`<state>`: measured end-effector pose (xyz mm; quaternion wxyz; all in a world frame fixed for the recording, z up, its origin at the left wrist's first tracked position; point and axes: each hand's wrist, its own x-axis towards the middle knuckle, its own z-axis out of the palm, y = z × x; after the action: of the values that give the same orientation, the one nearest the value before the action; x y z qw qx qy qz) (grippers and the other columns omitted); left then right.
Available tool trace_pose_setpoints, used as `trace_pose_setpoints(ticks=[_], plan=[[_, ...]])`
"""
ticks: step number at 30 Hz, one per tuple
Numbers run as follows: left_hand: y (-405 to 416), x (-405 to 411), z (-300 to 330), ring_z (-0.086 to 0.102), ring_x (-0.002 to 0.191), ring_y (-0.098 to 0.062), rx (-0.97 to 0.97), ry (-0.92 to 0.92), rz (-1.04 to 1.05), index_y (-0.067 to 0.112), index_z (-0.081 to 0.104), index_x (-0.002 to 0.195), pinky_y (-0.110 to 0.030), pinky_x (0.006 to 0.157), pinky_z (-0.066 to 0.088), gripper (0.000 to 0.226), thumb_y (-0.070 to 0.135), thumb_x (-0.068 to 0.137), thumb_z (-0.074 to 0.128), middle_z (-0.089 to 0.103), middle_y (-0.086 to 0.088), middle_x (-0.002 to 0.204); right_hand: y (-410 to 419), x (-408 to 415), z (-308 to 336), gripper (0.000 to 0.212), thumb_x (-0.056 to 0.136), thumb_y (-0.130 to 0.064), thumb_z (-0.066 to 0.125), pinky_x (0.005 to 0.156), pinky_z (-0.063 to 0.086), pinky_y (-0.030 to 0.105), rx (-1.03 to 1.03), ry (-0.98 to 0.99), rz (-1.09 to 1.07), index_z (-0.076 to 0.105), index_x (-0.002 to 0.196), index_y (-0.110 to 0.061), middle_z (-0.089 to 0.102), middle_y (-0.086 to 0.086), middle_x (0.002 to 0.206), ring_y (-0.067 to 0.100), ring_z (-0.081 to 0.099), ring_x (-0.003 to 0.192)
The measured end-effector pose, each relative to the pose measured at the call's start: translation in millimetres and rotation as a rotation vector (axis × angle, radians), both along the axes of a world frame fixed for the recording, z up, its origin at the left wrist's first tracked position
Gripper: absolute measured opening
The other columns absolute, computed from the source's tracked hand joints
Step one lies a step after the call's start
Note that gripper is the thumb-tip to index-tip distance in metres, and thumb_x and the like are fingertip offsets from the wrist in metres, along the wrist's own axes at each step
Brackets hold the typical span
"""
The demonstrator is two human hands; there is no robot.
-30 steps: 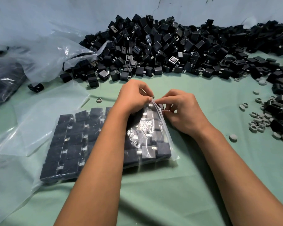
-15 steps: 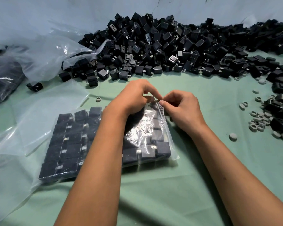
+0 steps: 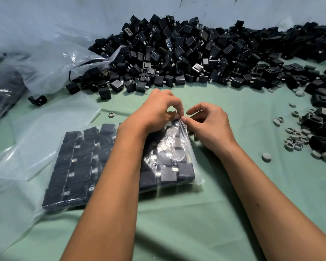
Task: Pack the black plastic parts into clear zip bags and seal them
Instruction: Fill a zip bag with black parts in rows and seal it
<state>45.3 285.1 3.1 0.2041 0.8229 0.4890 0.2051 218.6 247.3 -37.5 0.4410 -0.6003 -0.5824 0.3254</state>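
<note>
Your green table (image 3: 233,204) carries a heap of black parts (image 3: 186,49), a filled zip bag (image 3: 79,162), grey rings (image 3: 295,140) – loose plastic sheets (image 3: 45,129) at left.

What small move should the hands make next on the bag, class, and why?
Probably slide the pinch along the bag's top edge to press the zip shut. Both hands meet at its far right corner: the left hand pinches the edge there, the right hand pinches beside it. The bag is already full of black parts in rows, so sealing seems all that is left.
</note>
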Motion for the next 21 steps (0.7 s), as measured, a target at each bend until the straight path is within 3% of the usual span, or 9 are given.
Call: trace_pose_setpoints(ticks=[6, 10, 15, 18, 21], plan=[[-2.2, 1.2, 0.2, 0.033, 0.116, -0.016, -0.016, -0.028, 0.001, 0.028, 0.072, 0.093, -0.015, 0.089, 0.021, 0.011, 0.018, 0.096, 0.07, 0.054, 0.001, 0.115, -2.6, 0.3, 2.3, 0.017, 0.086, -0.016, 0.081, 0.054, 0.06, 0.039, 0.018, 0.034, 0.061, 0.07, 0.099, -0.02, 0.078, -0.002, 0.077, 0.015, 0.072, 0.059], [-3.6, -0.6, 2.4, 0.035, 0.118, -0.018, -0.042, -0.049, 0.002, 0.03, 0.07, 0.092, -0.021, 0.096, 0.025, 0.015, 0.016, 0.096, 0.069, 0.053, 0.001, 0.115, -2.3, -1.6, -0.2, 0.022, 0.086, -0.013, 0.08, 0.067, 0.063, 0.038, 0.064, 0.016, 0.091, 0.069, 0.103, -0.021, 0.079, -0.003, 0.081, 0.013, 0.075, 0.069], [-7.1, -0.5, 4.4, 0.039, 0.119, -0.018, -0.074, -0.072, 0.013, 0.03, 0.07, 0.092, -0.028, 0.099, 0.037, 0.016, 0.015, 0.096, 0.069, 0.055, -0.004, 0.116, 0.7, -1.9, -1.0, 0.023, 0.098, -0.01, 0.06, 0.052, 0.059, 0.044, 0.041, 0.081, 0.076, 0.063, 0.115, -0.025, 0.078, 0.002, 0.082, 0.018, 0.065, 0.054], [-6.3, -2.2, 3.8, 0.054, 0.105, -0.017, -0.07, -0.126, 0.041, 0.025, 0.072, 0.09, -0.024, 0.086, 0.047, 0.016, 0.01, 0.095, 0.069, 0.061, -0.005, 0.107, 1.4, -3.2, 0.0, 0.021, 0.101, -0.012, 0.056, 0.053, 0.055, 0.037, 0.039, 0.086, 0.072, 0.062, 0.119, -0.022, 0.078, 0.002, 0.085, 0.014, 0.067, 0.056], [-5.5, -5.7, 2.3, 0.061, 0.084, -0.012, -0.079, -0.158, 0.146, 0.023, 0.07, 0.096, -0.026, 0.064, 0.045, 0.01, 0.017, 0.1, 0.064, 0.065, 0.004, 0.092, 0.2, -2.9, 1.8, 0.018, 0.101, -0.021, 0.062, 0.051, 0.053, 0.034, 0.035, 0.154, 0.052, 0.062, 0.119, -0.019, 0.077, 0.001, 0.078, 0.011, 0.068, 0.057]])
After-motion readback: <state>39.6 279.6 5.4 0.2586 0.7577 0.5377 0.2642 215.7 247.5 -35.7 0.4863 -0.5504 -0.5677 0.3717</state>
